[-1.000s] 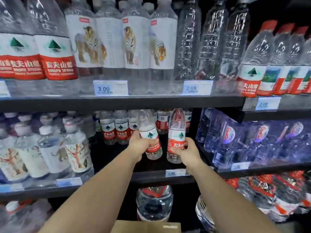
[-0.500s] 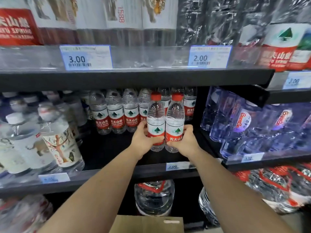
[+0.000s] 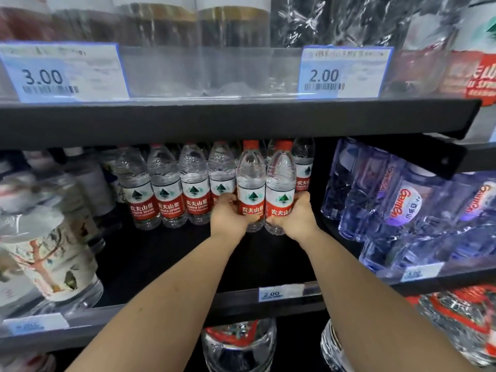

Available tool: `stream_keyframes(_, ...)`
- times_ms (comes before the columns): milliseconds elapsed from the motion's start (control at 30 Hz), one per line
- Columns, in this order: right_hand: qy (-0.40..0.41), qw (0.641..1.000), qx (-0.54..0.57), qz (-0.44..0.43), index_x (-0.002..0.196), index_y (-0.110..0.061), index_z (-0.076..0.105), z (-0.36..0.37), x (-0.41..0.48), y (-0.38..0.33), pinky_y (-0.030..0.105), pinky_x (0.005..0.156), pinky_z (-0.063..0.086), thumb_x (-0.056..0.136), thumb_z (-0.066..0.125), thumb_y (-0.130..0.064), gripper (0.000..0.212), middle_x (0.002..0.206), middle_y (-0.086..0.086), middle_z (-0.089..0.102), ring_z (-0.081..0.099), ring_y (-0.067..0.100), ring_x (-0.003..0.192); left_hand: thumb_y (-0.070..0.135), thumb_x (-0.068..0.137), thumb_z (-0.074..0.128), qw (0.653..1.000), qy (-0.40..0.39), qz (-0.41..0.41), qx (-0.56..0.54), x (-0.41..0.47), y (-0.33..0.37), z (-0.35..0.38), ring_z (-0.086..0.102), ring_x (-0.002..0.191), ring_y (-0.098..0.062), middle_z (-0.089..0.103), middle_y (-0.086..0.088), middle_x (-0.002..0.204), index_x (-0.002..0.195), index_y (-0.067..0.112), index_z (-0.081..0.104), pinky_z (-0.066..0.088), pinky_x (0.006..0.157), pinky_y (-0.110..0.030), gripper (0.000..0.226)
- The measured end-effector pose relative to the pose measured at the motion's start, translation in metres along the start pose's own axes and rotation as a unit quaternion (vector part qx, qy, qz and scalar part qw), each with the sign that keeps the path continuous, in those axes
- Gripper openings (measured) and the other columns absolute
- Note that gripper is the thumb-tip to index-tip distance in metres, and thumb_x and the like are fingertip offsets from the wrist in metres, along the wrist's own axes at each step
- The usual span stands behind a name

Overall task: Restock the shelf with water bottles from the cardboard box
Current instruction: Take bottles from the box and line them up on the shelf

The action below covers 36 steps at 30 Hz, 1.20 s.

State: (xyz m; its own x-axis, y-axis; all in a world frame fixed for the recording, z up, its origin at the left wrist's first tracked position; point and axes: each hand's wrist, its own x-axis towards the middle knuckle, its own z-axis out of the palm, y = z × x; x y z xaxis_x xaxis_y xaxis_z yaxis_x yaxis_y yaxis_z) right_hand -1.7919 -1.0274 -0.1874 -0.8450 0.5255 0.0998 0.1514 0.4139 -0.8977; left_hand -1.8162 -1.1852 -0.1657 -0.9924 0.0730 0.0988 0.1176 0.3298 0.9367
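Note:
Two clear water bottles with red caps and red-and-white labels stand upright side by side deep on the middle shelf (image 3: 166, 264). My left hand (image 3: 228, 216) grips the left bottle (image 3: 251, 178) low on its label. The right bottle (image 3: 280, 181) is held the same way by my right hand (image 3: 296, 216). Both bottles are close against a row of several matching bottles (image 3: 166, 189) at the back of the shelf. The cardboard box is out of view.
The dark upper shelf edge (image 3: 214, 122) with price tags hangs just above the bottle caps. Tree-labelled bottles (image 3: 45, 253) crowd the left, blue bottles (image 3: 402, 205) the right. Large water jugs (image 3: 239, 345) sit on the shelf below my arms.
Both hands have pushed the two bottles deeper into the shelf, up to the back row, and the view has moved closer. The box at the bottom has left the view.

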Motion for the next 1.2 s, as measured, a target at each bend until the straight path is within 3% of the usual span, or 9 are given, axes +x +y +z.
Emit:
stream_keyframes(200, -0.022, 1.000, -0.011, 0.009, 0.125, -0.017, 0.036, 0.007, 0.031, -0.003, 0.048, 0.100, 0.049, 0.055, 0.093, -0.018, 0.090, 0.125, 0.006, 0.058, 0.058, 0.027, 0.118, 0.026, 0.069, 0.086, 0.995, 0.069, 0.008, 0.071, 0.017, -0.004, 0.011, 0.064, 0.089, -0.018, 0.064, 0.004, 0.090, 0.108, 0.012, 0.058, 0.054, 0.081, -0.035, 0.050)
stream_keyframes(400, -0.020, 1.000, 0.000, 0.012, 0.130, -0.013, 0.042, 0.007, 0.042, -0.008, 0.033, 0.095, 0.048, 0.059, 0.091, -0.006, 0.087, 0.119, -0.001, 0.055, 0.055, 0.016, 0.110, 0.027, 0.077, 0.079, 0.988, 0.087, 0.015, 0.127, 0.028, -0.010, 0.009, 0.062, 0.081, -0.018, 0.060, 0.007, 0.080, 0.088, 0.018, 0.057, 0.048, 0.069, -0.028, 0.026)
stream_keyframes(467, -0.003, 1.000, -0.007, 0.017, 0.129, -0.016, 0.043, 0.012, 0.047, -0.010, 0.035, 0.096, 0.049, 0.056, 0.093, -0.009, 0.089, 0.123, 0.001, 0.055, 0.056, 0.019, 0.113, 0.028, 0.080, 0.076, 0.985, 0.090, 0.018, 0.143, 0.031, -0.012, 0.006, 0.063, 0.082, -0.018, 0.063, 0.006, 0.081, 0.088, 0.019, 0.060, 0.050, 0.069, -0.028, 0.020)
stream_keyframes(633, 0.022, 0.999, -0.029, 0.036, 0.126, -0.018, 0.046, 0.024, 0.054, -0.013, 0.045, 0.099, 0.050, 0.050, 0.095, -0.017, 0.090, 0.126, 0.009, 0.057, 0.057, 0.028, 0.119, 0.028, 0.082, 0.073, 0.986, 0.066, 0.033, 0.150, 0.030, -0.012, 0.002, 0.062, 0.084, -0.017, 0.066, 0.004, 0.089, 0.095, 0.018, 0.060, 0.052, 0.073, -0.030, 0.021)
stream_keyframes(767, 0.042, 0.998, -0.035, 0.035, 0.123, -0.017, 0.047, 0.016, 0.030, -0.017, 0.047, 0.098, 0.050, 0.052, 0.094, -0.024, 0.086, 0.125, 0.008, 0.059, 0.058, 0.028, 0.118, 0.018, 0.080, 0.072, 0.987, -0.002, 0.073, 0.143, 0.016, -0.010, -0.006, 0.063, 0.088, -0.017, 0.061, 0.005, 0.089, 0.102, 0.017, 0.061, 0.053, 0.080, -0.031, 0.025)
stream_keyframes(900, 0.023, 0.992, -0.122, -0.026, 0.118, -0.019, 0.052, -0.005, -0.030, -0.037, 0.046, 0.098, 0.048, 0.060, 0.089, -0.029, 0.070, 0.121, 0.006, 0.059, 0.055, 0.028, 0.116, 0.017, 0.082, 0.065, 0.943, -0.059, 0.165, 0.283, -0.015, 0.005, -0.030, 0.058, 0.102, -0.022, 0.060, 0.002, 0.102, 0.109, 0.021, 0.060, 0.049, 0.089, -0.038, 0.028)
stream_keyframes(1033, -0.050, 0.960, -0.258, -0.099, 0.112, -0.022, 0.055, -0.034, -0.108, -0.072, 0.042, 0.098, 0.043, 0.074, 0.080, -0.030, 0.046, 0.119, 0.001, 0.056, 0.047, 0.024, 0.115, 0.022, 0.085, 0.058, 0.885, -0.069, 0.204, 0.413, -0.069, 0.039, -0.070, 0.047, 0.116, -0.026, 0.055, -0.001, 0.117, 0.113, 0.024, 0.057, 0.036, 0.096, -0.042, 0.028)
stream_keyframes(1200, -0.095, 0.934, -0.313, -0.147, 0.112, -0.023, 0.054, -0.038, -0.217, -0.087, 0.041, 0.091, 0.043, 0.078, 0.074, -0.032, 0.040, 0.114, 0.001, 0.056, 0.046, 0.026, 0.112, 0.030, 0.086, 0.054, 0.867, -0.041, 0.210, 0.449, -0.163, 0.036, -0.116, 0.044, 0.116, -0.027, 0.055, -0.002, 0.118, 0.117, 0.025, 0.058, 0.033, 0.095, -0.043, 0.032)
